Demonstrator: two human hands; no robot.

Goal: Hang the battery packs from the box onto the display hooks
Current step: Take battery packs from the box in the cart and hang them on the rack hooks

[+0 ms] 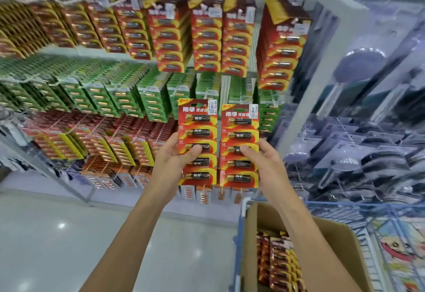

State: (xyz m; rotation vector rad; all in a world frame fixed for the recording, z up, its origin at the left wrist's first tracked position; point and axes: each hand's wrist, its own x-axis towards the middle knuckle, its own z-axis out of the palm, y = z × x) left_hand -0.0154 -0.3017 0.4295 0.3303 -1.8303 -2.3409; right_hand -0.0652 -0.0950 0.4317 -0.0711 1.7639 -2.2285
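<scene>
Head camera looks up at a wall of hanging stock, with two battery packs held side by side in the middle of the frame. The left hand [177, 160] grips the left battery pack [197, 128] at its lower half, thumb curled across the front over the third battery and fingers behind the card. The right hand [261, 160] holds the right battery pack [239, 130] the same way, thumb on the front, fingers hidden behind. Both packs are upright and face the camera, their edges close but seemingly not touching. Neither is on a hook: they are held in the air below the hung red packs [207, 38] and in front of the green rows. That upper row, across the top of the frame, is already thick with matching red cards on its display hooks [203, 6], so a good share of the hanging looks done, though how much came from this box cannot be told. At the lower right the cardboard box [259, 227] stands open with a blue metal frame [241, 222] at its left edge, and the boxed packs [278, 264] lie inside it. Its depth is hidden, so the number left is unclear. As a judgement, the job is midway: these two need lifting to the hooks at the top centre, then more trips to the box.
</scene>
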